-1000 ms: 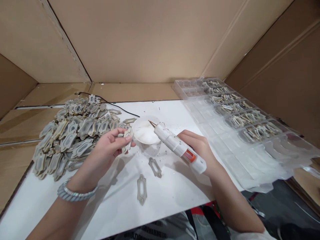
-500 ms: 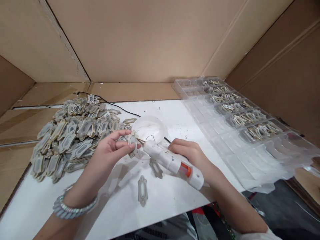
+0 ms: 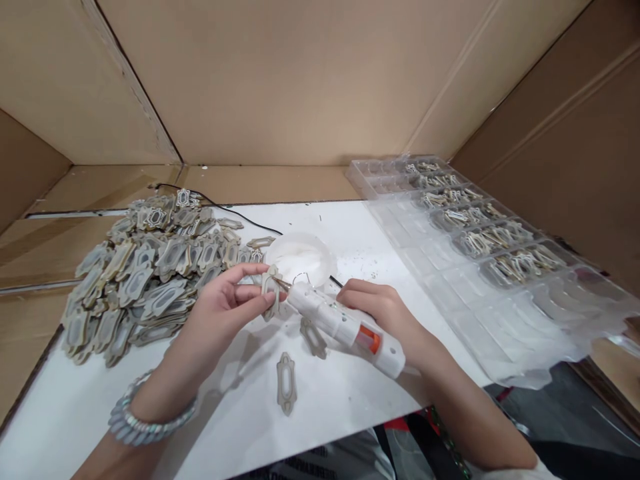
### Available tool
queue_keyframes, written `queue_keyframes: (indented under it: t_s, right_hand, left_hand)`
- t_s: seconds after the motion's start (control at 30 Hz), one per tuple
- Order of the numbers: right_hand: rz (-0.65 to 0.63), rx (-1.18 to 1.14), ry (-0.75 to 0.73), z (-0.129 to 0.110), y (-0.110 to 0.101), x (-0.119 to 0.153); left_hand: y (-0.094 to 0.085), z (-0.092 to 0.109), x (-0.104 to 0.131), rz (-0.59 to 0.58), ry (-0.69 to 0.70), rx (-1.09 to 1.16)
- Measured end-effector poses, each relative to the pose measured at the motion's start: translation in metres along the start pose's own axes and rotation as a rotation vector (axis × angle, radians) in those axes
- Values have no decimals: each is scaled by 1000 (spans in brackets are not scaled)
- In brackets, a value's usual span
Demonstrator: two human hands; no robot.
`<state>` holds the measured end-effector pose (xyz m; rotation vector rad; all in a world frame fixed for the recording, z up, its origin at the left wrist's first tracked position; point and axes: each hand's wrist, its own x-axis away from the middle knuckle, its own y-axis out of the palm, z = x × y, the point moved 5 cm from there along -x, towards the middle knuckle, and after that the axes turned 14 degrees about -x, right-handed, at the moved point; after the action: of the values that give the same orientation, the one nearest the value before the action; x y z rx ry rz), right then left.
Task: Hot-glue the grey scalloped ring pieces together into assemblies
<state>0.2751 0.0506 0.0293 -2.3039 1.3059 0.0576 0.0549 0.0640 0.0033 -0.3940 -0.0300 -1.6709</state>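
My left hand (image 3: pixel 227 300) pinches a small ornate frame plate (image 3: pixel 271 292) between thumb and fingers, holding it up over the white table. My right hand (image 3: pixel 377 307) is wrapped round a white glue gun (image 3: pixel 333 317) with an orange window in its body. The gun's metal tip reaches the plate's upper right side and seems to touch it. Just below the gun lies a grey frame plate (image 3: pixel 313 338), partly covered by it. Nearer to me, a single flat frame plate (image 3: pixel 287 383) lies on the table.
A big heap of frame plates (image 3: pixel 145 267) spreads on the left. Behind the gun stands a round white dish (image 3: pixel 300 250), with a black cord (image 3: pixel 240 215) running past. On the right, a clear compartment tray (image 3: pixel 440 287) holds many small pieces. Cardboard walls (image 3: pixel 300 80) surround the table.
The plate in my left hand has shifted slightly to the right, and the glue gun has tilted a little. Both hands keep their grip; everything else lies as before.
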Motion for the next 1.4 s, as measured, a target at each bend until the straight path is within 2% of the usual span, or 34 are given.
queue_keyframes:
  t_s: [1.0,1.1,1.27,1.33,1.4]
  right_hand:
    - [4,25,15,1,0,-1]
    - [-3,39,15,1,0,-1]
    - [17,122,66,3,-3,-1]
    - [54,188,110,5,-8,-1]
    - [97,234,119,5,-13,0]
  left_hand:
    - [2,6,2,57,20,-62]
    - [-1,7,4,94,94,-197]
    - [-7,19,12,249,357,-622]
    - [-8,21,13,297,383,-674]
    - [-12,19,11,317,330,-596]
